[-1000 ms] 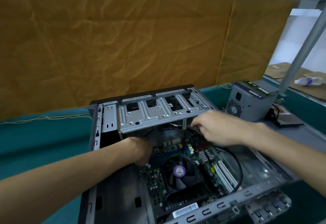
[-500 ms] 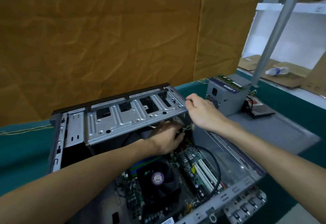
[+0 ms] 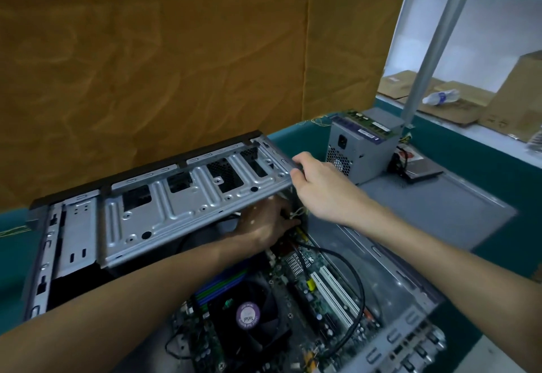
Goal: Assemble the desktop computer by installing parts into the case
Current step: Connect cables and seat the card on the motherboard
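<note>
Gripping the right corner of the perforated silver metal drive cage with our right hand, we are reaching our left hand beneath it into the open grey computer case, pinching thin wires.

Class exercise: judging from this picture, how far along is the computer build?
Done: motherboard and fan sit in the case. In hand: right hand grips the drive cage; left hand reaches underneath. Left: the power supply stands outside.
</note>
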Demonstrator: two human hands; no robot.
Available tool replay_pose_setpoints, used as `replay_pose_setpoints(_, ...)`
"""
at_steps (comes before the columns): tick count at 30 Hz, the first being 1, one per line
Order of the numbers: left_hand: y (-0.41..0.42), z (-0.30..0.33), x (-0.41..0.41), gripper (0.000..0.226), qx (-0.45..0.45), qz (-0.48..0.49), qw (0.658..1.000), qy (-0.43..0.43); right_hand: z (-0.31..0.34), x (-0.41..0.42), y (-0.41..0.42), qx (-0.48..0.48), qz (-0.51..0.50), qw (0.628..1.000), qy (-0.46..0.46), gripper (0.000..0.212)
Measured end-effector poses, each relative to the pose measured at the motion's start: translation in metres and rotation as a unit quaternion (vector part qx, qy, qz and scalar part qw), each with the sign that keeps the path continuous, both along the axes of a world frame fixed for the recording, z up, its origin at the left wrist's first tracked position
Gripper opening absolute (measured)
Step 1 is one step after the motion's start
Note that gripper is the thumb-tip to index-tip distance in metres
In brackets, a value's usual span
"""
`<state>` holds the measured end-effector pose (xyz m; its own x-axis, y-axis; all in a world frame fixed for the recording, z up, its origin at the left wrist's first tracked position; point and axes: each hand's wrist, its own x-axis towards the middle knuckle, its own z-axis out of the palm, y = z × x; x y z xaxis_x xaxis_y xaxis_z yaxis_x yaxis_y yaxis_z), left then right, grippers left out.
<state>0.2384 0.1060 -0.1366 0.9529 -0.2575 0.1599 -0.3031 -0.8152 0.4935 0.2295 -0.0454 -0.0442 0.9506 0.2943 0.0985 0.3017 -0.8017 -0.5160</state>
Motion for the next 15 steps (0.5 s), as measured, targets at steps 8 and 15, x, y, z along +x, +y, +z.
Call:
replay_pose_setpoints(8,0.002,-0.005,0.002,0.024,0.05,-0.074,0.996,-0.029,0.005,-0.008,0.005,-0.073,0.014,0.996,-0.039,0.028)
replay_pose_setpoints(15,0.007,0.025,-0.015,0.024,0.081,-0.12,0.989,0.039,0.003,-0.023,0.002,-0.153,-0.038,0.985,-0.069,0.03)
